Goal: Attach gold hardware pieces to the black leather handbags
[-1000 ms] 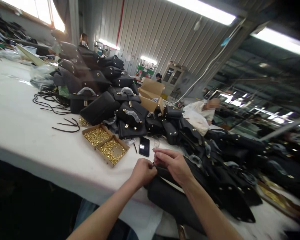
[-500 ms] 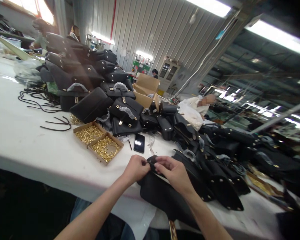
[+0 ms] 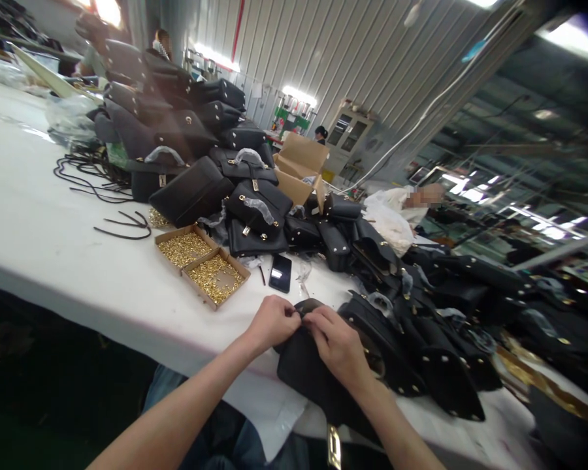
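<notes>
A black handbag (image 3: 318, 378) lies at the table's near edge, its flap with a gold clasp (image 3: 334, 448) hanging over the edge. At the bag's far end my left hand (image 3: 276, 321) is closed, thumb and fingers pinched on its black edge. My right hand (image 3: 336, 339) is closed beside it, fingertips pressed on the same part and almost touching the left. Anything small between the fingertips is too hidden to make out. Left of the hands stand two open cardboard trays (image 3: 202, 301) of small gold metal pieces.
Beyond the hands lie a phone (image 3: 280, 273) and a thin dark stick (image 3: 262, 275). Black handbags (image 3: 191, 196) are heaped at the back, more (image 3: 441, 378) to the right. An open carton (image 3: 294, 189), black cords (image 3: 122, 225) and a co-worker in white (image 3: 396, 209) are farther off.
The view has shifted slightly, so the background sits farther right. My right fingers have drawn in from a looser spread to a pinch close to my left hand. The gold clasp shows more fully.
</notes>
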`<state>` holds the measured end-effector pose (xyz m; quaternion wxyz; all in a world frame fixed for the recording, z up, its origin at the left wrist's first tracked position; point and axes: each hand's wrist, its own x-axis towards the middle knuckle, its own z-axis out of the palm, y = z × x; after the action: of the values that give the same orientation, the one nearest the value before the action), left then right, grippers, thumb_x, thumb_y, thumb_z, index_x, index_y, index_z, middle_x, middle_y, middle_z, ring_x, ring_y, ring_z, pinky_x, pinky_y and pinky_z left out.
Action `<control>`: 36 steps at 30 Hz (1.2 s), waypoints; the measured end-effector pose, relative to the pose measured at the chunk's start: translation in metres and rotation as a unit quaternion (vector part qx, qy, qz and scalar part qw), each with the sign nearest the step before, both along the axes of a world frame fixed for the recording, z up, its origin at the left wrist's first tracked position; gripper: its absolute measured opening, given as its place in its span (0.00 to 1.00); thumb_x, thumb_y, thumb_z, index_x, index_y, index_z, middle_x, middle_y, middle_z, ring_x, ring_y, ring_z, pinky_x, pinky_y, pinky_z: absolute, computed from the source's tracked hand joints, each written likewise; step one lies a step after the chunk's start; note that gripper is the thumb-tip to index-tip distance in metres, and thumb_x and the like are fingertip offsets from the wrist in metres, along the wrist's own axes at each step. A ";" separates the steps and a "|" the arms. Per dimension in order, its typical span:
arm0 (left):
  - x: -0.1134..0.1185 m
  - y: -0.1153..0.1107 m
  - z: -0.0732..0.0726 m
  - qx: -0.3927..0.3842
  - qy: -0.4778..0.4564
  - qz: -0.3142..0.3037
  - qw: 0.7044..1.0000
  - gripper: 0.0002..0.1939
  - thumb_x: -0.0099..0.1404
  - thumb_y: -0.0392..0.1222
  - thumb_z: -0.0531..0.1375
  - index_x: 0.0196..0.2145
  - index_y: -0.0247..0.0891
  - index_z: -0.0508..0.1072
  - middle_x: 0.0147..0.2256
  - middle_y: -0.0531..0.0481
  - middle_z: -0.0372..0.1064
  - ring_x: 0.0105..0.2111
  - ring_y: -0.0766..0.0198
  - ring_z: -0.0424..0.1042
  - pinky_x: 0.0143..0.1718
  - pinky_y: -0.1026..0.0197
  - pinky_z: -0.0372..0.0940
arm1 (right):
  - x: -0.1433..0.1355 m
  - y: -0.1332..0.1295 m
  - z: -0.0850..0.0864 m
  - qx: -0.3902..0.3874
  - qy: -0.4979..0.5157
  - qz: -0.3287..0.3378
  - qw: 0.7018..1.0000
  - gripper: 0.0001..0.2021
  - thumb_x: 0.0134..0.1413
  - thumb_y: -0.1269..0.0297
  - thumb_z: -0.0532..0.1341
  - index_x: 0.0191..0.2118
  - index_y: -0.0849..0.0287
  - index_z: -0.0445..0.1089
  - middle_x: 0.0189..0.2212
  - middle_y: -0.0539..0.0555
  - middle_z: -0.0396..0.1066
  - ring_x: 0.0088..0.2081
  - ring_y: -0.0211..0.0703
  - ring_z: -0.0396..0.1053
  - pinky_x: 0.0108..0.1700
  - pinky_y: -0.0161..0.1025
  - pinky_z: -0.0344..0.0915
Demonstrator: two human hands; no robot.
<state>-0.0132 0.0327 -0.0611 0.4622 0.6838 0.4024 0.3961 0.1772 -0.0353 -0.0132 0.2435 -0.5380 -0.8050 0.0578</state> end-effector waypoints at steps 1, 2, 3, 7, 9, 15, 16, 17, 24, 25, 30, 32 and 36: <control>0.000 0.000 -0.001 0.002 0.000 0.000 1.000 0.15 0.60 0.39 0.60 0.18 0.36 0.64 0.19 0.58 0.45 0.23 0.69 0.54 0.26 0.60 0.45 | 0.000 0.001 -0.001 0.003 0.004 -0.002 1.000 0.11 0.75 0.66 0.57 0.48 0.50 0.78 0.45 0.57 0.76 0.45 0.52 0.75 0.48 0.47 0.71; 0.000 0.000 -0.001 0.002 -0.001 0.000 1.000 0.15 0.60 0.39 0.60 0.18 0.36 0.64 0.19 0.58 0.46 0.23 0.69 0.55 0.26 0.60 0.45 | 0.000 0.002 -0.001 0.004 0.009 -0.004 1.000 0.10 0.75 0.66 0.58 0.47 0.50 0.78 0.44 0.57 0.76 0.44 0.52 0.75 0.48 0.47 0.71; 0.000 0.000 -0.002 0.001 -0.003 -0.001 1.000 0.14 0.60 0.40 0.60 0.18 0.36 0.65 0.19 0.57 0.46 0.23 0.69 0.55 0.26 0.60 0.45 | 0.000 0.003 -0.001 0.004 0.015 -0.005 1.000 0.10 0.75 0.66 0.59 0.46 0.51 0.78 0.44 0.57 0.76 0.44 0.52 0.75 0.49 0.47 0.71; -0.001 0.000 -0.002 0.000 -0.005 -0.004 1.000 0.14 0.60 0.40 0.60 0.18 0.35 0.66 0.19 0.57 0.46 0.23 0.69 0.53 0.27 0.59 0.44 | -0.002 0.005 0.000 0.003 0.015 -0.002 1.000 0.07 0.74 0.66 0.60 0.44 0.52 0.76 0.42 0.56 0.75 0.45 0.52 0.75 0.50 0.48 0.70; -0.002 0.000 -0.001 0.004 -0.004 -0.002 1.000 0.15 0.60 0.40 0.60 0.18 0.36 0.64 0.20 0.57 0.44 0.23 0.69 0.52 0.27 0.58 0.44 | -0.002 0.006 0.001 -0.001 -0.004 0.004 1.000 0.07 0.75 0.66 0.59 0.44 0.53 0.74 0.42 0.56 0.75 0.44 0.52 0.74 0.50 0.48 0.69; -0.003 0.002 -0.003 -0.008 -0.018 -0.008 1.000 0.15 0.60 0.39 0.59 0.18 0.36 0.63 0.20 0.57 0.45 0.23 0.69 0.51 0.26 0.59 0.43 | -0.003 0.010 0.007 -0.015 -0.059 0.017 0.998 0.07 0.75 0.66 0.57 0.44 0.53 0.73 0.44 0.57 0.74 0.47 0.54 0.72 0.49 0.49 0.67; -0.003 0.002 -0.003 -0.013 -0.021 -0.011 1.000 0.15 0.60 0.39 0.59 0.18 0.36 0.63 0.20 0.57 0.45 0.23 0.69 0.51 0.26 0.59 0.43 | -0.004 0.011 0.008 -0.014 -0.059 0.021 0.998 0.07 0.75 0.67 0.57 0.44 0.53 0.73 0.44 0.58 0.74 0.47 0.54 0.71 0.50 0.50 0.67; -0.004 0.001 -0.004 -0.018 -0.026 -0.015 0.999 0.15 0.60 0.40 0.59 0.18 0.36 0.63 0.20 0.57 0.45 0.23 0.69 0.51 0.26 0.59 0.43 | -0.004 0.012 0.009 -0.016 -0.049 0.026 0.998 0.07 0.75 0.67 0.58 0.43 0.53 0.73 0.43 0.58 0.73 0.47 0.55 0.71 0.50 0.51 0.67; -0.006 0.001 -0.005 -0.045 -0.050 -0.028 0.997 0.16 0.59 0.40 0.59 0.17 0.37 0.59 0.20 0.56 0.44 0.23 0.69 0.50 0.24 0.59 0.41 | -0.005 0.017 0.003 -0.058 0.062 0.030 0.996 0.06 0.72 0.66 0.61 0.42 0.52 0.76 0.44 0.57 0.72 0.49 0.55 0.71 0.52 0.51 0.69; -0.006 0.002 -0.006 -0.047 -0.051 -0.030 0.997 0.16 0.59 0.40 0.59 0.17 0.37 0.60 0.20 0.56 0.44 0.23 0.69 0.50 0.24 0.59 0.41 | -0.005 0.017 0.002 -0.056 0.061 0.028 0.996 0.06 0.72 0.66 0.61 0.42 0.52 0.76 0.44 0.58 0.73 0.49 0.55 0.71 0.52 0.51 0.69; -0.008 0.003 -0.008 -0.053 -0.056 -0.032 0.997 0.17 0.60 0.42 0.59 0.17 0.38 0.60 0.20 0.56 0.45 0.23 0.69 0.50 0.24 0.59 0.42 | -0.007 0.018 0.000 -0.054 0.062 0.018 0.996 0.06 0.72 0.65 0.62 0.42 0.52 0.76 0.45 0.57 0.73 0.50 0.56 0.72 0.54 0.51 0.69; -0.009 0.002 -0.009 -0.055 -0.057 -0.034 0.996 0.18 0.61 0.42 0.59 0.17 0.38 0.60 0.20 0.56 0.45 0.22 0.69 0.50 0.24 0.59 0.41 | -0.007 0.018 0.000 -0.060 0.066 0.015 0.996 0.05 0.72 0.65 0.62 0.42 0.52 0.76 0.45 0.57 0.74 0.50 0.55 0.72 0.54 0.51 0.68; -0.009 0.000 -0.008 -0.050 -0.052 -0.034 0.997 0.17 0.62 0.40 0.59 0.17 0.37 0.61 0.20 0.56 0.46 0.22 0.69 0.50 0.25 0.58 0.42 | -0.008 0.018 -0.001 -0.063 0.075 0.007 0.995 0.05 0.72 0.64 0.62 0.42 0.52 0.76 0.45 0.57 0.74 0.50 0.56 0.72 0.55 0.51 0.68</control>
<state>-0.0227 0.0332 -0.0686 0.5293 0.6514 0.3734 0.3950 0.1693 -0.0176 -0.0139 0.2683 -0.5406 -0.7830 0.1503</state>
